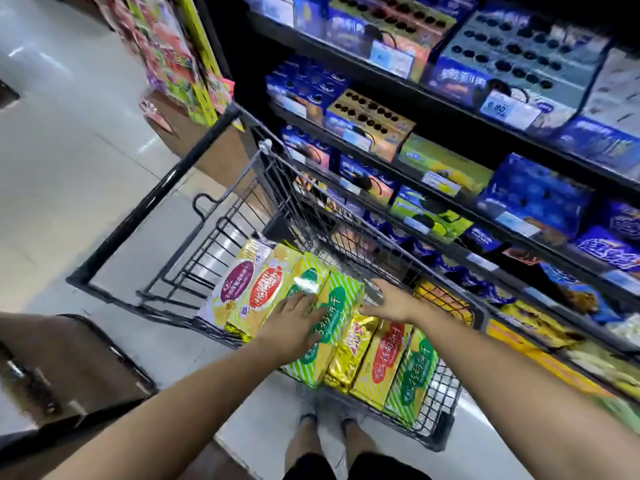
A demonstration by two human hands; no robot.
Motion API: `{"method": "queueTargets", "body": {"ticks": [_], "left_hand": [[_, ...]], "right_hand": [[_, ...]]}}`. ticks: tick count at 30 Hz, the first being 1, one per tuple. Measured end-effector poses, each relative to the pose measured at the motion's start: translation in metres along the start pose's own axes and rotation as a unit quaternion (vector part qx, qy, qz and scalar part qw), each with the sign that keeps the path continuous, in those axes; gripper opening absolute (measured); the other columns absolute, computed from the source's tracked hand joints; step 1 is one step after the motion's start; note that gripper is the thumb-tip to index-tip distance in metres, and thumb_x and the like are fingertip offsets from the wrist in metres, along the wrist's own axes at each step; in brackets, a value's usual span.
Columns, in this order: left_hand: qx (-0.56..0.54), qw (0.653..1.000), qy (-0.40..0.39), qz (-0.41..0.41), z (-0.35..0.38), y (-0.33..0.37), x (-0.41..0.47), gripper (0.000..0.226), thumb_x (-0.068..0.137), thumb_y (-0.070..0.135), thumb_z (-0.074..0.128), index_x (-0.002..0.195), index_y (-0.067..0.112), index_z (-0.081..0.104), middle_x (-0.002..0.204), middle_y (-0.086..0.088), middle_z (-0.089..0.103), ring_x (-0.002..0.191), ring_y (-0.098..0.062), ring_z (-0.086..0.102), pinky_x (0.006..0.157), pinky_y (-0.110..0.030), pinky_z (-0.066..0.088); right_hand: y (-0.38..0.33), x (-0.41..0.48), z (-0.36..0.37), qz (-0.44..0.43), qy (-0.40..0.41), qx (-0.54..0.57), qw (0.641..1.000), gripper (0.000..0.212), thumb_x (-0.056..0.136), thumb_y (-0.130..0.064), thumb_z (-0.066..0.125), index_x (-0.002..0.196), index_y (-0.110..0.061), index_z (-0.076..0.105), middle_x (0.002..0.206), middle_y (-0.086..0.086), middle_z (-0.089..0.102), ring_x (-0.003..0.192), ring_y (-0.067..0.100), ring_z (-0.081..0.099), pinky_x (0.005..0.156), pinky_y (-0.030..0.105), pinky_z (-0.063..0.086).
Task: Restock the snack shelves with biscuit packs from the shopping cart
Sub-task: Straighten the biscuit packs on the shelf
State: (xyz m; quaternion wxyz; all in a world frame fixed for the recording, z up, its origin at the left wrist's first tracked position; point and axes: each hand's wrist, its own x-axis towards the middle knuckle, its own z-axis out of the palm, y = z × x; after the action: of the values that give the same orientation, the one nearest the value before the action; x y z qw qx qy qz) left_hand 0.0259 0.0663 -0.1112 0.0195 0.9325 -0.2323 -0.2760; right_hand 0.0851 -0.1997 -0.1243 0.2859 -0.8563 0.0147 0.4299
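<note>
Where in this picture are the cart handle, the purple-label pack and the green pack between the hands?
cart handle (156, 195), head view, middle of the black bar.
purple-label pack (239, 282), head view, on its purple oval.
green pack (339, 294), head view, on its green label.

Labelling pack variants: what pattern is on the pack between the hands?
The pack has green-and-white stripes with a green oval label; head view.
</note>
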Motion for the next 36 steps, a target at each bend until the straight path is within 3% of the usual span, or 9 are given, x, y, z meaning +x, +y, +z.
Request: {"method": "queueTargets", "body": {"ticks": [6,10,12,14,17,19,25,31,36], "left_hand": [[0.036,0.992,0.036,0.114,0.003,0.022,0.042,0.056,0.101,0.042,0.047,0.152,0.025,0.033,0.165,-0.012,0.018,0.154,-0.033,0.008,0.124,-0.053,0.009],[0.1,0.977,0.025,0.188,0.005,0.053,0.071,0.051,0.103,0.035,0.046,0.15,0.018,0.036,0.166,-0.015,0.015,0.155,-0.034,0.005,0.124,-0.056,-0.004],[0.14,0.966,0.017,0.216,0.006,0.073,0.081,0.047,0.103,0.026,0.044,0.147,0.011,0.039,0.164,-0.018,0.018,0.154,-0.037,0.007,0.12,-0.057,-0.012],[0.169,0.962,-0.007,0.214,0.007,0.093,0.093,0.051,0.101,0.021,0.044,0.15,0.007,0.035,0.162,-0.02,0.021,0.152,-0.037,0.011,0.12,-0.059,-0.01],[0.207,0.956,-0.087,0.188,0.007,0.115,0.113,0.056,0.104,0.02,0.04,0.156,0.01,0.023,0.163,-0.017,0.016,0.153,-0.035,0.009,0.122,-0.06,-0.004],[0.219,0.951,-0.117,0.182,0.008,0.122,0.124,0.057,0.105,0.026,0.039,0.158,0.015,0.022,0.162,-0.013,0.02,0.151,-0.035,0.015,0.122,-0.06,0.0],[0.207,0.955,-0.098,0.189,0.021,0.12,0.13,0.058,0.101,0.033,0.048,0.154,0.015,0.032,0.15,-0.012,0.035,0.139,-0.038,0.031,0.121,-0.059,0.01],[0.187,0.957,-0.094,0.199,0.02,0.112,0.121,0.052,0.098,0.032,0.045,0.147,0.016,0.045,0.143,-0.007,0.047,0.137,-0.032,0.037,0.121,-0.057,0.012],[0.145,0.964,-0.076,0.208,0.004,0.11,0.109,0.043,0.092,0.031,0.052,0.133,0.021,0.059,0.136,-0.002,0.054,0.134,-0.026,0.044,0.118,-0.047,0.024]], "right_hand": [[0.054,-0.014,0.01,0.06,0.036,-0.04,0.997,0.095,0.086,-0.044,0.076,0.157,-0.01,0.024,0.162,0.012,0.031,0.146,0.028,0.034,0.117,0.032,0.03],[0.089,-0.012,0.019,0.07,0.039,-0.01,0.997,0.091,0.08,-0.04,0.083,0.152,-0.014,0.034,0.151,0.013,0.045,0.136,0.027,0.046,0.106,0.028,0.038],[0.103,-0.005,0.023,0.08,0.033,0.012,0.996,0.1,0.078,-0.04,0.085,0.155,-0.011,0.028,0.157,0.013,0.037,0.141,0.027,0.04,0.112,0.03,0.035],[0.115,0.005,0.027,0.09,0.022,0.032,0.995,0.106,0.077,-0.041,0.085,0.158,-0.012,0.022,0.16,0.012,0.031,0.143,0.027,0.038,0.115,0.033,0.034],[0.133,0.022,0.028,0.069,-0.001,0.088,0.994,0.098,0.078,-0.037,0.086,0.155,-0.025,0.027,0.152,0.011,0.045,0.116,0.02,0.055,0.091,0.023,0.049],[0.14,0.034,0.023,0.051,-0.017,0.085,0.995,0.094,0.079,-0.046,0.082,0.155,-0.027,0.031,0.154,0.007,0.045,0.108,0.018,0.057,0.091,0.022,0.046],[0.144,0.069,0.009,0.095,-0.096,0.077,0.988,0.107,0.067,-0.07,0.078,0.155,-0.03,0.033,0.163,-0.002,0.03,0.146,0.023,0.035,0.119,0.044,0.028],[0.131,0.069,0.015,0.106,-0.145,0.017,0.984,0.136,0.045,-0.091,0.07,0.158,-0.034,0.021,0.167,-0.004,0.019,0.15,0.024,0.026,0.119,0.049,0.027],[0.128,0.031,0.01,0.132,-0.146,0.204,0.959,0.134,0.046,-0.07,0.086,0.157,-0.031,0.021,0.161,-0.001,0.032,0.14,0.025,0.042,0.107,0.04,0.046]]}}
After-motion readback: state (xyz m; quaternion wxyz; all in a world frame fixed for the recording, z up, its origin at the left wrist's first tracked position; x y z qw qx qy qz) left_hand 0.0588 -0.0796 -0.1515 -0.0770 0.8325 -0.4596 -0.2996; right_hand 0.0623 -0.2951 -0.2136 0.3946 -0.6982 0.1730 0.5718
